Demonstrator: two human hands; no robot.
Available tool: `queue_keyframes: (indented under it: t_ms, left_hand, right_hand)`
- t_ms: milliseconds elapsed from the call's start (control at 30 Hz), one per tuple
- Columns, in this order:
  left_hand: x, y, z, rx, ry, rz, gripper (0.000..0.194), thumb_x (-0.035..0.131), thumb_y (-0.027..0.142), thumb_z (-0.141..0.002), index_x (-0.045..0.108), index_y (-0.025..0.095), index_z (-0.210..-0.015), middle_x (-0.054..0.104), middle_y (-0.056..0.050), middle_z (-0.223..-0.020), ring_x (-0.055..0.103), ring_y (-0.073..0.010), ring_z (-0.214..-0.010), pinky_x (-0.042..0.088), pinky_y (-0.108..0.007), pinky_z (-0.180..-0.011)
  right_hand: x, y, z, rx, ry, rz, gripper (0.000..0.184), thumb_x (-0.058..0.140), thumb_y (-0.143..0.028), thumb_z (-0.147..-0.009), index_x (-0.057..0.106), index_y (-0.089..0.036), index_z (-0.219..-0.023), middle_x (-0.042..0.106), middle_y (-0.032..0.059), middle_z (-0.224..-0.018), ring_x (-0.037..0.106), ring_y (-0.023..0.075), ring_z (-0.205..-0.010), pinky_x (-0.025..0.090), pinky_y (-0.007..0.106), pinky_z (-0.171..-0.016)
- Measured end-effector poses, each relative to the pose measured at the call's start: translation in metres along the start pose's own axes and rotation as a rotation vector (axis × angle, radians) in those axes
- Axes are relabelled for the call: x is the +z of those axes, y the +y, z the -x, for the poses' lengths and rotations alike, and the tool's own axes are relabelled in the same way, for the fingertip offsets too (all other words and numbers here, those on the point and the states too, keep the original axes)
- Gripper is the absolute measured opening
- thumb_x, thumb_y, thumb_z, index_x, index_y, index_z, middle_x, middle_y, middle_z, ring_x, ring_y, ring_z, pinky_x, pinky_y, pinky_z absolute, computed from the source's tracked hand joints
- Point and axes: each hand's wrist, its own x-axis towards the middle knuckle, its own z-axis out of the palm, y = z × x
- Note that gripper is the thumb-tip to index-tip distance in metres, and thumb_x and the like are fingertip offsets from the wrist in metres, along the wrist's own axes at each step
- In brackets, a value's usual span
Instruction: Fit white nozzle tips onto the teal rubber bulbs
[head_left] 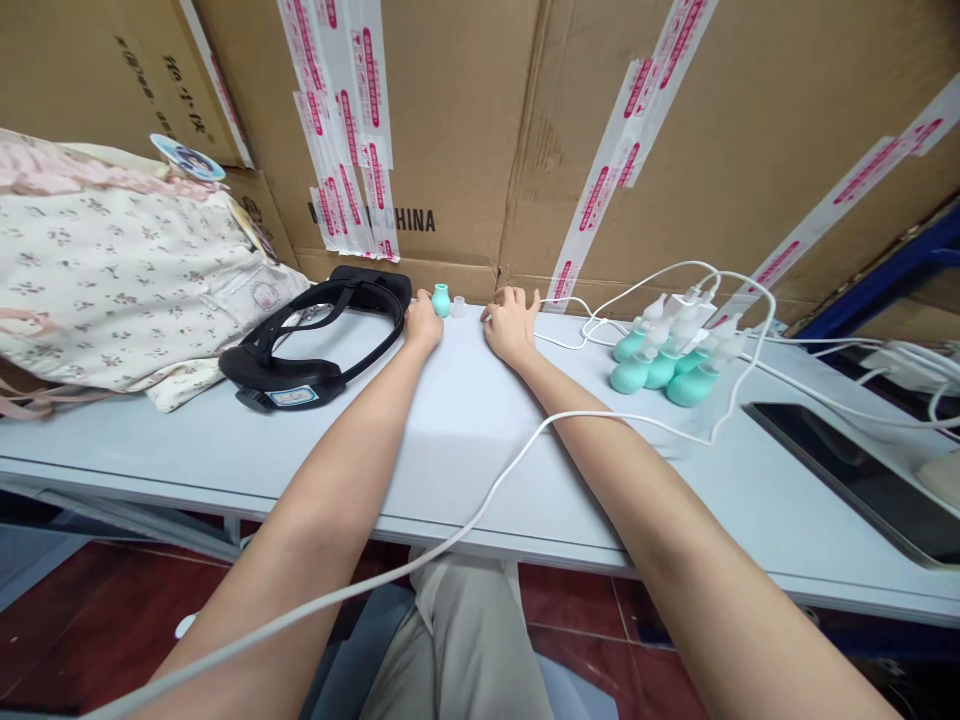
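Small teal bulb (441, 300) upright at far side of white table (465, 450), left of centre, open neck up. Left hand (424, 322) at its left side, maybe touching; fingers mostly hidden, so cannot tell whether they are closed on it. Small clear cup (458, 307) just right of bulb, between the hands. Right hand (511, 325) farther right, palm down, fingers parted and loosely bent; nothing seen in it. Hands apart from each other.

Handling, by judgement: bulb looks light, soft, rubbery, smooth enough to slip; a hard squeeze would likely dent it. Best hold: lightly round the belly, neck left free. Clear cup looks light, stiffer, easily tipped; pinch by the sides.

Right side: cluster of teal bulbs with pale nozzles (660, 352), white cable (517, 462) looping near them, dark phone (847, 475) farther right. Left side: black headset (300, 375), floral cloth bag (127, 270). Taped cardboard (457, 130) behind.
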Motion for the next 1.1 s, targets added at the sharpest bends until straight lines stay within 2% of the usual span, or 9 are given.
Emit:
queue_keyframes:
  t_ms: [433, 600, 733, 800, 867, 933, 1000, 1100]
  left_hand:
    - [-0.01, 0.007, 0.012, -0.013, -0.021, -0.012, 0.047, 0.044, -0.001, -0.079, 0.04, 0.012, -0.124, 0.06, -0.016, -0.119, 0.056, -0.0241, -0.114, 0.042, -0.031, -0.093]
    - [-0.015, 0.01, 0.023, -0.017, 0.002, -0.009, 0.046, 0.041, -0.001, -0.079, 0.037, 0.011, -0.123, 0.06, -0.018, -0.117, 0.058, -0.0273, -0.11, 0.045, -0.033, -0.086]
    - [-0.023, 0.02, 0.037, -0.004, 0.154, 0.036, 0.033, 0.034, 0.01, -0.086, 0.039, 0.014, -0.119, 0.063, -0.017, -0.109, 0.064, -0.0275, -0.098, 0.047, -0.035, -0.08]
    - [-0.027, 0.027, 0.043, 0.034, 0.244, 0.036, 0.033, 0.033, 0.015, -0.088, 0.039, 0.015, -0.12, 0.063, -0.016, -0.108, 0.064, -0.0269, -0.094, 0.047, -0.035, -0.079]
    - [-0.028, 0.032, 0.049, 0.117, 0.267, 0.003, 0.032, 0.033, 0.017, -0.088, 0.041, 0.016, -0.119, 0.062, -0.015, -0.109, 0.063, -0.0265, -0.096, 0.047, -0.035, -0.079]
    - [-0.028, 0.036, 0.052, 0.237, 0.208, -0.065, 0.032, 0.034, 0.018, -0.087, 0.044, 0.016, -0.118, 0.061, -0.015, -0.11, 0.062, -0.0266, -0.098, 0.046, -0.035, -0.081]
    - [-0.026, 0.037, 0.053, 0.368, 0.093, -0.164, 0.033, 0.034, 0.018, -0.087, 0.047, 0.014, -0.118, 0.062, -0.015, -0.109, 0.061, -0.0269, -0.1, 0.046, -0.036, -0.083]
    - [-0.021, 0.037, 0.051, 0.465, -0.052, -0.303, 0.035, 0.035, 0.016, -0.085, 0.051, 0.011, -0.115, 0.063, -0.017, -0.106, 0.06, -0.0281, -0.102, 0.046, -0.037, -0.085]
  right_hand:
    - [0.004, 0.003, -0.001, 0.012, 0.01, -0.028, 0.026, 0.047, -0.013, -0.079, 0.072, -0.022, -0.085, 0.052, 0.0083, -0.122, 0.037, 0.0257, -0.12, 0.007, 0.057, -0.108]
    - [-0.009, -0.003, 0.009, 0.019, 0.086, -0.033, 0.028, 0.048, -0.01, -0.078, 0.071, -0.022, -0.087, 0.052, 0.0073, -0.123, 0.037, 0.0243, -0.121, 0.006, 0.053, -0.109]
    - [-0.039, -0.007, 0.022, 0.056, 0.17, -0.064, 0.029, 0.046, -0.009, -0.08, 0.07, -0.023, -0.086, 0.054, 0.0061, -0.122, 0.037, 0.0232, -0.12, 0.011, 0.05, -0.108]
    - [-0.063, -0.004, 0.027, 0.117, 0.245, -0.094, 0.029, 0.045, -0.011, -0.082, 0.07, -0.024, -0.085, 0.054, 0.006, -0.122, 0.038, 0.0228, -0.118, 0.017, 0.048, -0.104]
    - [-0.093, 0.006, 0.03, 0.196, 0.355, -0.109, 0.03, 0.042, -0.013, -0.084, 0.069, -0.025, -0.086, 0.054, 0.0063, -0.12, 0.04, 0.0228, -0.115, 0.023, 0.046, -0.1]
    - [-0.124, 0.021, 0.034, 0.315, 0.49, -0.102, 0.031, 0.04, -0.013, -0.084, 0.068, -0.024, -0.087, 0.053, 0.0073, -0.117, 0.041, 0.0235, -0.112, 0.027, 0.046, -0.095]
    - [-0.151, 0.039, 0.037, 0.427, 0.621, -0.077, 0.032, 0.035, -0.013, -0.085, 0.066, -0.023, -0.089, 0.052, 0.0088, -0.115, 0.041, 0.0246, -0.11, 0.029, 0.047, -0.092]
    - [-0.172, 0.063, 0.038, 0.512, 0.776, -0.075, 0.033, 0.031, -0.016, -0.087, 0.063, -0.022, -0.091, 0.051, 0.009, -0.11, 0.042, 0.0247, -0.108, 0.032, 0.047, -0.09]
